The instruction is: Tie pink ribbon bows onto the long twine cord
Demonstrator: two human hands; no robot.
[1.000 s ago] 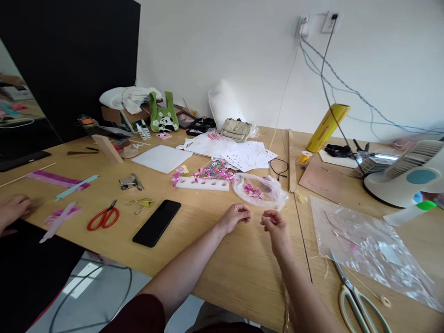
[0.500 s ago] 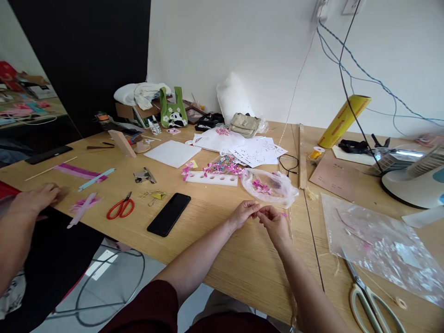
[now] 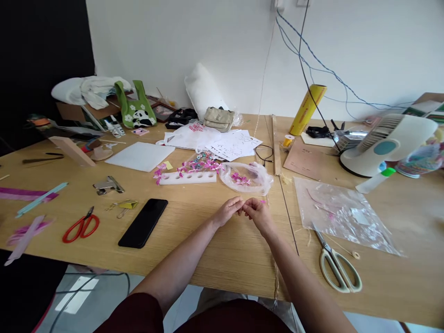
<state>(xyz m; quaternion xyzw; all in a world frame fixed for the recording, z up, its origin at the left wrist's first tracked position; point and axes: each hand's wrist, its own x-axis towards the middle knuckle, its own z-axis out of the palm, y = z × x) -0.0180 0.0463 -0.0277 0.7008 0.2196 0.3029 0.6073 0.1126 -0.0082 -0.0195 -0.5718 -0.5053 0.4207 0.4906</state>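
My left hand (image 3: pixel 229 209) and my right hand (image 3: pixel 257 214) meet fingertip to fingertip above the table's front part. Both are closed in a pinch; whatever lies between the fingers is too small to make out. A bit of pink (image 3: pixel 263 201) shows just past my right hand. Beyond the hands lies a clear plastic bag (image 3: pixel 265 179) with pink petal pieces (image 3: pixel 240 178) in it. To its left is a white foam strip with holes (image 3: pixel 189 178), with pink flowers (image 3: pixel 204 163) along its back edge. A twisted cord (image 3: pixel 276 282) hangs over the table edge by my right forearm.
A black phone (image 3: pixel 143 223), red-handled scissors (image 3: pixel 81 226) and a bulldog clip (image 3: pixel 108 185) lie to the left. On the right are large scissors (image 3: pixel 338 268), a flat plastic bag (image 3: pixel 343 217) and a white fan (image 3: pixel 378 145). Papers (image 3: pixel 234 144) and a pouch (image 3: pixel 219 118) sit behind.
My hands were apart a second ago; they came together at the fingertips and stay so. The view has swung, and another person's hand at the left has left the picture.
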